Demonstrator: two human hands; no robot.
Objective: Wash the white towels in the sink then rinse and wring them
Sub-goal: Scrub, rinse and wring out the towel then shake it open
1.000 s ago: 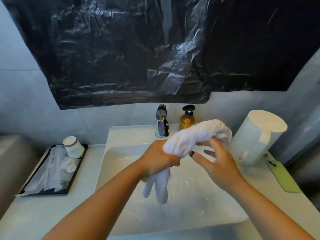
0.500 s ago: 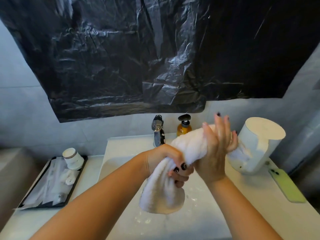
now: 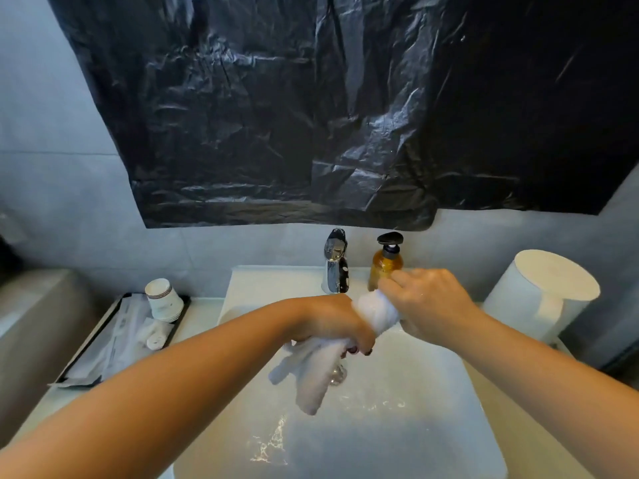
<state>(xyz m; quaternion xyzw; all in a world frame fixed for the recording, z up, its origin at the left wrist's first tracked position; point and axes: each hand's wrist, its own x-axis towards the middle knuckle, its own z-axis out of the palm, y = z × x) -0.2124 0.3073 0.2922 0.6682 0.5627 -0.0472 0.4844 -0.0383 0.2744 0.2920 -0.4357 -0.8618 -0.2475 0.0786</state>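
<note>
A wet white towel [image 3: 313, 373] is twisted into a tight rope above the white sink [image 3: 432, 402]. My left hand [image 3: 332, 321] grips its lower part, fingers curled round it, and the loose end hangs down from that fist over the basin. My right hand [image 3: 428, 302] grips the upper end, close to the left hand, with a short twisted stretch of towel showing between the two. Water glistens on the sink floor below. A chrome tap [image 3: 334, 262] stands at the back of the sink.
An amber pump bottle [image 3: 386, 262] stands right of the tap, just behind my right hand. A white cylinder container [image 3: 543, 295] sits on the counter at right. At left, a black tray [image 3: 114, 340] holds paper cups [image 3: 162, 299] and packets. Black plastic sheeting [image 3: 345, 108] covers the wall above.
My right hand came down from the raised towel end and closed round it. Both hands moved closer and the towel is twisted tighter, its loose end now thinner below my left fist.
</note>
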